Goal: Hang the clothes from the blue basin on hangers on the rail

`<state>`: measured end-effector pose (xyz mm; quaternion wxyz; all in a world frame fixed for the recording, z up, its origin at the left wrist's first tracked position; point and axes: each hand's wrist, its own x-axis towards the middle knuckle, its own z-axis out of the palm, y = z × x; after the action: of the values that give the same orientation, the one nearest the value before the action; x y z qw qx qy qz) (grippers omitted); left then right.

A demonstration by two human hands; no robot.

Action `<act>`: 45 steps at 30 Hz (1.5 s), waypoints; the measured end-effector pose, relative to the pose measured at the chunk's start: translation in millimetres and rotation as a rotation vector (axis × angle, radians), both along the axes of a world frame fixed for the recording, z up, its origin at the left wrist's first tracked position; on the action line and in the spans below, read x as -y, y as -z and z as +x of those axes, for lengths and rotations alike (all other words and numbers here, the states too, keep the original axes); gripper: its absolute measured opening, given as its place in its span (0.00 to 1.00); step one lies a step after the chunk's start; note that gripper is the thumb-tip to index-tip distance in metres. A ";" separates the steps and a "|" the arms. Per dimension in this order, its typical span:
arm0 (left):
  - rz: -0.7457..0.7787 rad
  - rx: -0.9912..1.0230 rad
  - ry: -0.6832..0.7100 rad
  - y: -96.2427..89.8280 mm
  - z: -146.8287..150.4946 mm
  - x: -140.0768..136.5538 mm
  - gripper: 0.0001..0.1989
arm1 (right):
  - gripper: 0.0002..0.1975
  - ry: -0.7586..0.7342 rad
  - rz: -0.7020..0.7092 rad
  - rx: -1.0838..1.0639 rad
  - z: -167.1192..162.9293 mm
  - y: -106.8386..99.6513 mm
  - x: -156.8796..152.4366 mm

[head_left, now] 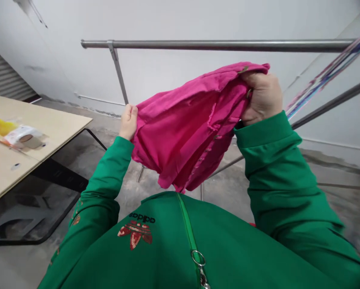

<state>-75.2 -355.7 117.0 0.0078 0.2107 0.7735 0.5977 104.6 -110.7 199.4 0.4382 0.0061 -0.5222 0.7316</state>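
Note:
A bright pink garment [174, 124] with a row of small metal snaps or buttons hangs stretched between my two hands. My left hand [128, 122] is closed on its left edge, with the thumb on top. At the upper right corner, my right hand [262, 96] grips the cloth in a fist, higher than the left. The lower part of the garment droops in folds in front of my green jacket [168, 241]. Whether it is a shirt or a jacket, I cannot tell.
Behind the garment runs a metal rack bar [183, 45] on thin legs. Coloured cords [327, 76] hang over its right end. On the left stands a wooden table [56, 120] holding a tape roll [29, 138] and a yellow plastic bag [2, 125].

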 end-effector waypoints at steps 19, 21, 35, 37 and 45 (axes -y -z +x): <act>0.126 0.513 0.311 -36.4 90.2 -2.6 0.21 | 0.26 0.964 1.236 1.239 61.6 5.1 -103.4; 0.152 0.522 0.304 -41.2 89.7 -6.9 0.20 | 0.26 1.069 1.248 1.368 62.2 -4.1 -127.8; 0.224 0.482 0.300 -40.6 73.9 -2.2 0.18 | 0.17 0.993 1.184 1.752 70.8 20.8 -193.2; 0.227 0.473 0.304 -38.6 70.3 -3.1 0.17 | 0.16 1.019 1.154 1.728 76.4 24.6 -202.3; 0.227 0.457 0.304 -29.3 44.2 -26.9 0.18 | 0.17 1.224 1.184 1.460 92.6 23.3 -198.0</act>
<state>-31.0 -328.9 146.4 0.2477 0.1837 0.6393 0.7044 197.2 87.3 176.0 0.2408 -0.4747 -0.8345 -0.1422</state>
